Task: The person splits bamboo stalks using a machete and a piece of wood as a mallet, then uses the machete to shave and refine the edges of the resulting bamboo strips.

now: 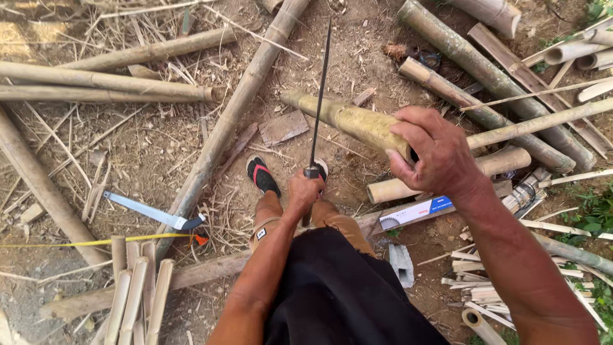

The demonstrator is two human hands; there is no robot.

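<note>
**Head view: blade raised, bamboo section held out to the right**

Over on the left a handsaw [153, 214] lies on the dirt ground [153, 153] beside split bamboo slats [134, 287]. Left hand [304, 191] is wrapped tight round the handle of a long machete [319, 96], blade pointing away from the person. Right hand [437, 153] grips the near end of a yellowish bamboo section [348, 120], which runs up-left, crossing just behind the blade. Loose poles crowd all around.
</note>
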